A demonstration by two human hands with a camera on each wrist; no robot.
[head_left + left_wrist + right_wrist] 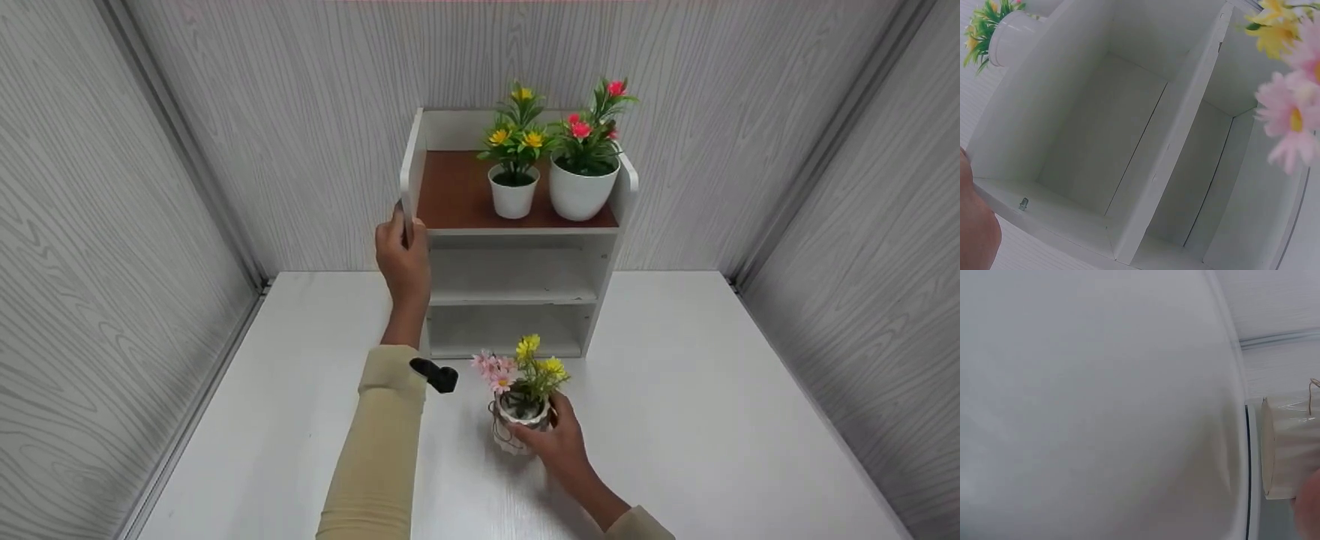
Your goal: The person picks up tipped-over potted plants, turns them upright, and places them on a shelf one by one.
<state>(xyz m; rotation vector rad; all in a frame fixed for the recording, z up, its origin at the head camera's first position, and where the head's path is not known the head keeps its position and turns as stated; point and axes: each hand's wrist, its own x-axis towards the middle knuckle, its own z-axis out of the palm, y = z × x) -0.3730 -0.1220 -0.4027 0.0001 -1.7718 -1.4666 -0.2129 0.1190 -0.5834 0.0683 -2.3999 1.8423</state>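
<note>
My left hand (pixel 403 255) grips the left side panel (pixel 412 161) of a small white shelf unit (pixel 517 302). In the left wrist view a part of that hand (pixel 979 230) shows at the unit's edge. With thumb and fingers around its right side, my right hand (pixel 564 444) holds a ribbed whitish flowerpot (pixel 517 448) tied with twine. Pink flowers (pixel 495 373) and yellow flowers (pixel 551 367) stand in it. The right wrist view shows the pot's flat base (pixel 1268 455), raised off the table. Fingers behind the pot are hidden.
On the unit's brown top (pixel 454 187) stand a small white pot with yellow flowers (pixel 514 196) and a larger white pot with red flowers (pixel 583 191). Two compartments lie below. The white table (pixel 697 405) meets grey wood-grain walls (pixel 337 135) on three sides.
</note>
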